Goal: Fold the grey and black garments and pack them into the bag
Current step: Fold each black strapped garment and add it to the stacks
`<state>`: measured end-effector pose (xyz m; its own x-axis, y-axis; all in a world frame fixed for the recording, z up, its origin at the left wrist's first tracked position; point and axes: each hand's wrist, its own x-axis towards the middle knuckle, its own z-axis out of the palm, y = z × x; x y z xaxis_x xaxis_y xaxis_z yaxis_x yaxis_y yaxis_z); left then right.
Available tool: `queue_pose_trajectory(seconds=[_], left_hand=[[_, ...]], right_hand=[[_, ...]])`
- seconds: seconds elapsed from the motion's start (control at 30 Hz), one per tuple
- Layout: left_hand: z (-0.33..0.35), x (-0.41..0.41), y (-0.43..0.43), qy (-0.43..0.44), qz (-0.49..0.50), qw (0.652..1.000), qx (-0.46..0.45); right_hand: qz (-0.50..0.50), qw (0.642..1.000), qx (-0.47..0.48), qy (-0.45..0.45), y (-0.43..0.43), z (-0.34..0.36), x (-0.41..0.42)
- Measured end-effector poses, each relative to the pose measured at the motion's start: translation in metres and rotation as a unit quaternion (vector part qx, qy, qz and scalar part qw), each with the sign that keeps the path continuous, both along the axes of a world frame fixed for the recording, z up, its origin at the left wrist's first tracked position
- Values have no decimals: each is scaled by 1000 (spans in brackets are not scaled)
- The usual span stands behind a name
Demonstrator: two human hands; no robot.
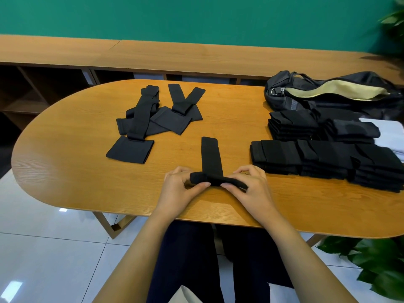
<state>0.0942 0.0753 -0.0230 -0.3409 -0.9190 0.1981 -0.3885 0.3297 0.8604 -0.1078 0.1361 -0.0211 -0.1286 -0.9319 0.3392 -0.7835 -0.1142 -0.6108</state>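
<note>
**Desk:** Where did the work stand at the oval wooden table (65,171)?

**Photographer:** A black, T-shaped soft fabric garment (211,158) lay near the front edge, with its long strap pointing away from the person. The left hand (178,189) and the right hand (249,186) each pinched one end of the rolled crossbar. Thumbs lay on the near side and fingers curled over the far side.

**Desk:** How would it handle?

**Photographer:** By its look it was light, limp and not slippery. It would likely sag wherever unsupported, and a fold would likely fall open if released. The best hold seemed to be the two ends of the crossbar, pressed flat against the wood, with the strap turned in afterwards.

**Desk:** And the rest?

**Photographer:** Loose black garments (140,119) of the same cut lay scattered at the far left. Folded black stacks (317,158) sat in rows at the right. Just behind them lay the dark fabric bag with a pale lining (328,92), its mouth open. What it held could not be seen.
</note>
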Motion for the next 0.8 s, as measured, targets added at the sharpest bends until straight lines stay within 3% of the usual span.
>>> queue_pose_trajectory(seconds=[0.1, 0.33, 0.67, 0.8], left_hand=[[0, 0, 0, 0, 10, 1000, 6], [3, 1, 2, 12, -1, 1000, -16], [-4, 1, -2, -89, 79, 991, -63], [-1, 0, -1, -79, 94, 990, -66]], right_hand=[[17, 999, -29, 15, 1, 1, 0], [-17, 999, 30, 17, -1, 1, 0], [-68, 996, 37, 47, -1, 6, 5], [-58, 996, 23, 66, -1, 9, 7]])
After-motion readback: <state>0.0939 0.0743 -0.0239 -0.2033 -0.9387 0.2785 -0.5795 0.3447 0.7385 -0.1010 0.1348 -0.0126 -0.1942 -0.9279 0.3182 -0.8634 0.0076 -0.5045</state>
